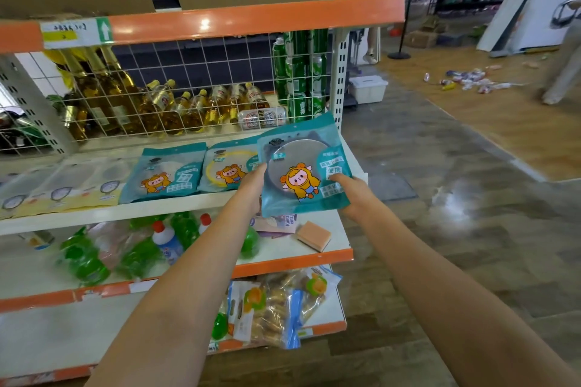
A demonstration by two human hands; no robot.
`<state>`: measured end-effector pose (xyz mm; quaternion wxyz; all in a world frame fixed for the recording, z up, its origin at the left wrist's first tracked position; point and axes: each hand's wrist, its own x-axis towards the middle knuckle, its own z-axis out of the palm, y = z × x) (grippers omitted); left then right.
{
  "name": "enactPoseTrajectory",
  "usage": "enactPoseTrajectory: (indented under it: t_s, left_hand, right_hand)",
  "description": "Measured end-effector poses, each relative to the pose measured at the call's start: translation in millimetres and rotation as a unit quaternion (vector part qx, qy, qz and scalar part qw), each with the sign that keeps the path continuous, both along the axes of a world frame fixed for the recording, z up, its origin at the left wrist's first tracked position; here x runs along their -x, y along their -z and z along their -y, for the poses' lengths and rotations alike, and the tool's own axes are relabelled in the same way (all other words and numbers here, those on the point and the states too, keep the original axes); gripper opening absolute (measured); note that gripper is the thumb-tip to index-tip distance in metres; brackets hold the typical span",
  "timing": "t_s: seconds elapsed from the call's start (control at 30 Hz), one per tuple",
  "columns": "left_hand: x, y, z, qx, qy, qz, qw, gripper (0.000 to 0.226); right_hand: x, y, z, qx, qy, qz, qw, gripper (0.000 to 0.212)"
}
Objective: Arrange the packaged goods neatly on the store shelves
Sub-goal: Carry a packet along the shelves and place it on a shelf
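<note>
Your left hand [254, 185] and right hand [352, 190] each pinch a side of the teal packet [301, 166], apparently just above the shelf [188, 207]. Next, lay it at three o'clock of the teal row [195, 170].

Teal cartoon packet [303, 166], tilted, above shelf edge [188, 212]

A shop — orange-edged shelving [257, 17] stocked with bottles [176, 107], cans [298, 72] (green ones), teal packets [163, 171].

Both arms reach forward, left hand [254, 186] and right hand [353, 193] gripping, thumbs on top
</note>
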<state>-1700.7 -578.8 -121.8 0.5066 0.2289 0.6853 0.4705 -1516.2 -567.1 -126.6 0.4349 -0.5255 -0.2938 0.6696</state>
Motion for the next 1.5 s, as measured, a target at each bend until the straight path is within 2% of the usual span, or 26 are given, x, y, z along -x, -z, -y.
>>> enactPoseTrajectory:
  t_s: [0.13,0.23,0.37,0.43,0.6,0.67,0.77,0.83,0.87,1.0,1.1,1.23,1.43,1.5]
  left_hand:
    - [-5,3,0,-0.008,0.003,-0.039,0.999,0.041]
    - [-7,3,4,-0.016,-0.004,-0.015,1.0,0.028]
    - [-2,-3,6,-0.033,-0.013,0.0,0.999,0.03]
    - [4,-6,7,-0.037,-0.022,0.0,0.999,0.033]
    - [20,-5,10,-0.031,-0.042,-0.017,0.999,0.028]
    - [26,0,13,-0.027,-0.052,-0.026,0.998,0.026]
    - [34,4,22,-0.02,-0.057,-0.033,0.998,0.033]
    - [40,4,31,-0.014,-0.07,-0.031,0.997,0.033]
    - [43,2,37,-0.012,-0.082,-0.035,0.996,0.031]
    - [61,4,55,-0.005,-0.118,-0.05,0.992,0.046]
    - [71,7,67,-0.013,-0.136,-0.047,0.989,0.03]
    - [81,11,80,0.01,-0.15,-0.038,0.988,0.021]
    - [108,8,67,0.003,-0.134,0.0,0.991,0.028]
    - [117,2,58,0.0,-0.125,0.01,0.992,0.025]
  right_hand:
    - [-2,7,2,0.016,-0.019,-0.005,1.0,0.037]
    - [-7,9,-1,0.034,-0.033,0.003,0.999,0.037]
    - [-13,8,-9,0.038,-0.057,0.028,0.997,0.03]
    - [-15,7,-16,0.019,-0.063,0.05,0.997,0.028]
    - [-16,9,-30,-0.073,-0.074,0.169,0.98,0.028]
    - [-13,14,-35,-0.141,-0.076,0.264,0.951,0.027]
    - [-6,15,-39,-0.243,-0.143,0.453,0.845,0.029]
    - [2,13,-42,-0.287,-0.185,0.515,0.786,0.032]
    - [7,12,-43,-0.303,-0.195,0.528,0.769,0.033]
    - [25,17,-48,-0.36,-0.217,0.542,0.728,0.033]
    - [39,25,-49,-0.382,-0.238,0.556,0.698,0.034]
    - [58,36,-44,-0.392,-0.259,0.571,0.673,0.031]
    - [89,33,-49,-0.401,-0.244,0.568,0.676,0.031]
    - [98,30,-54,-0.408,-0.224,0.574,0.674,0.03]
